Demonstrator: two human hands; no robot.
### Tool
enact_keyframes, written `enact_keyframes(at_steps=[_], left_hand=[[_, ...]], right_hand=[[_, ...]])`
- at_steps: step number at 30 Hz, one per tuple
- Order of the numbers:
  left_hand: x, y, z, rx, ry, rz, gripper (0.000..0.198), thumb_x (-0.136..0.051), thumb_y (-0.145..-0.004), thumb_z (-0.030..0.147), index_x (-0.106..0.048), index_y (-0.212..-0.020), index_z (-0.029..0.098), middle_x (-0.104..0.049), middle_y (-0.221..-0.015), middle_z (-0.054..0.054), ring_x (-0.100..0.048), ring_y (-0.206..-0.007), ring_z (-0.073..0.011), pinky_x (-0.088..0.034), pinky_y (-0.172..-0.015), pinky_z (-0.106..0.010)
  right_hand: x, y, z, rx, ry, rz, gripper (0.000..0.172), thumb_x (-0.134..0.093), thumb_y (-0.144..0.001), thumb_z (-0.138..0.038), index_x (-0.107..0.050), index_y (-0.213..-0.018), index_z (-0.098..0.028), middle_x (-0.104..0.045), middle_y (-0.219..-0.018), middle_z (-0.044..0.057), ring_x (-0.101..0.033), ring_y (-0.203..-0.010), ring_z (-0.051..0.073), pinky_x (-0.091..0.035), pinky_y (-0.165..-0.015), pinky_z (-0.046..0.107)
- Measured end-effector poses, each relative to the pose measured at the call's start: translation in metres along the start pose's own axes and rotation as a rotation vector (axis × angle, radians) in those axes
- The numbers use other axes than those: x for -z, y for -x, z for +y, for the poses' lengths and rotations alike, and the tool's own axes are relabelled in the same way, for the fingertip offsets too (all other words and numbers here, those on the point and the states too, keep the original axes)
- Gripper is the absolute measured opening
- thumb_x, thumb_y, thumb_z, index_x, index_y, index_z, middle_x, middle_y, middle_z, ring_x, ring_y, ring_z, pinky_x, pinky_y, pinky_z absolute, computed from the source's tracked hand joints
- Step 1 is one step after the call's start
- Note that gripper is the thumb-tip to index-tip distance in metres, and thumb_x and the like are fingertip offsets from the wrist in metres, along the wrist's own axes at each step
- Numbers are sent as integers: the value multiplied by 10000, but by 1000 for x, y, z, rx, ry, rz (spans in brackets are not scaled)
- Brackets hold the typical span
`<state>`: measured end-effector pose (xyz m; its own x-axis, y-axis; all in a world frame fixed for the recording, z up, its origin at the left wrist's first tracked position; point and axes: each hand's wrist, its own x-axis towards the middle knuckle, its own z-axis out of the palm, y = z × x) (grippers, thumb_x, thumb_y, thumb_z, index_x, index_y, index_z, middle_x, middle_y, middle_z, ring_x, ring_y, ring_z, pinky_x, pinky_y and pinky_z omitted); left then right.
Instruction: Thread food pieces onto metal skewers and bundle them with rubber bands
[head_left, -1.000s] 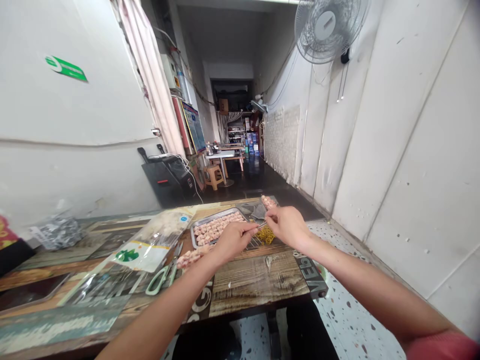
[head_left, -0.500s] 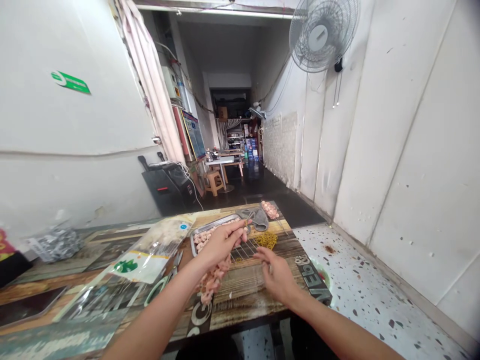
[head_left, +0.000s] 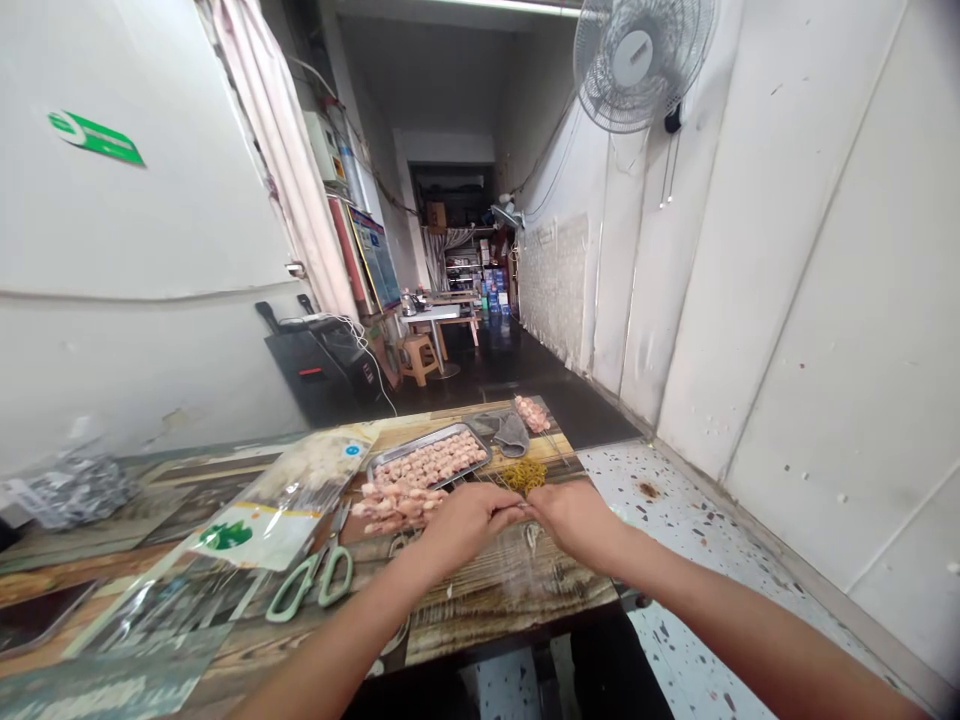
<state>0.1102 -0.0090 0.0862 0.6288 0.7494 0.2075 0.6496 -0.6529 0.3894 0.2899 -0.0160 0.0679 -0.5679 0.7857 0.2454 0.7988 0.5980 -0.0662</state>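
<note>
My left hand (head_left: 474, 522) is closed around the thin sticks of a bundle of meat skewers (head_left: 397, 507). Chunks of pale pink meat stick out to the left of it, low over the table. My right hand (head_left: 574, 515) is closed too, its fingertips pressed against those of my left hand where the stick ends would be. What the right fingers pinch is hidden. Just beyond the hands lies a pile of yellow rubber bands (head_left: 525, 474). Behind the bundle, a metal tray (head_left: 379, 466) holds rows of more skewered meat.
Green-handled scissors (head_left: 336, 575) and a clear plastic bag (head_left: 281, 510) lie to the left. A grey cloth (head_left: 511, 432) and another skewer bundle (head_left: 532, 413) rest near the table's far right corner. A phone (head_left: 45, 615) is at the left edge.
My hands have come together from apart, the left one lower. The meat bundle, earlier hanging below my left hand, now points left. The view has shifted, uncovering the tray and scissors.
</note>
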Motion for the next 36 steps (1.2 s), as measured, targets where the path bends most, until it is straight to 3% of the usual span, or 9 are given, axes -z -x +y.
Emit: enact_keyframes(at_steps=[5, 8, 13, 18, 23, 26, 29, 32, 36], left_hand=[[-19, -1, 4, -59, -7, -113, 275, -435, -874, 316, -681, -984, 266, -705, -899, -16, -615, -812, -163, -415, -704, -228], [-26, -2, 9, -81, -76, -155, 272, -431, -867, 272, -680, -977, 287, -703, -881, -12, -619, -797, -166, -409, -669, -227], [-25, -12, 16, -191, -243, -202, 249, -440, -824, 204, -686, -794, 224, -675, -733, -29, -600, -715, -169, -396, -645, -247], [-21, -34, 10, -309, -295, -205, 199, -467, -818, 235, -631, -719, 179, -628, -703, -33, -566, -705, -156, -405, -653, -251], [-37, -37, 12, -293, -398, -1, 156, -447, -828, 191, -596, -869, 165, -607, -867, -69, -538, -861, -197, -424, -800, -329], [-53, -17, 7, -297, -356, 176, 310, -447, -806, 133, -540, -1099, 175, -579, -1095, -88, -497, -1033, -214, -395, -922, -360], [-71, 14, -13, -195, -351, 421, 415, -421, -784, 79, -522, -1174, 178, -542, -1211, -111, -471, -1120, -242, -407, -938, -384], [-88, 42, -38, -50, -324, 526, 372, -418, -793, 91, -568, -1122, 177, -610, -1080, -116, -558, -996, -227, -472, -851, -352], [-105, 65, -57, 87, -303, 486, 281, -416, -826, 135, -617, -1016, 188, -644, -759, -64, -611, -712, -192, -514, -655, -298]], right_hand=[[-12, 24, 7, -3, -145, -46, 237, -433, -880, -272, -642, -871, -161, -694, -819, 111, -618, -715, 203, -356, -594, 260], [-17, 33, 13, -82, -345, -76, 193, -470, -834, -252, -637, -769, -182, -669, -692, 59, -591, -643, 178, -346, -566, 250], [-35, 38, 21, -193, -1108, -359, 283, -391, -872, -337, -501, -656, -190, -433, -465, -48, -408, -408, 86, -300, -444, 208], [-65, 39, 31, -321, -1848, -352, 365, -490, -826, -489, -383, -647, -190, -235, -501, -97, -201, -400, 39, -157, -396, 181], [-83, 36, 48, -333, -2070, -226, 367, -521, -827, -462, -367, -640, -186, -189, -497, -107, -113, -396, 27, -98, -376, 173], [-82, 32, 61, -315, -2077, -159, 375, -532, -823, -465, -369, -638, -183, -186, -502, -104, -112, -398, 25, -100, -373, 171], [-77, 26, 73, -311, -2110, -108, 385, -564, -810, -444, -353, -625, -181, -190, -510, -99, -115, -403, 25, -119, -375, 170], [-75, 20, 85, -350, -2212, -104, 418, -602, -785, -418, -295, -614, -193, -171, -501, -102, -94, -396, 29, -128, -359, 166], [-78, 11, 98, -373, -2369, -70, 508, -645, -744, -380, -182, -612, -216, -117, -466, -114, -1, -373, 37, -42, -317, 173]])
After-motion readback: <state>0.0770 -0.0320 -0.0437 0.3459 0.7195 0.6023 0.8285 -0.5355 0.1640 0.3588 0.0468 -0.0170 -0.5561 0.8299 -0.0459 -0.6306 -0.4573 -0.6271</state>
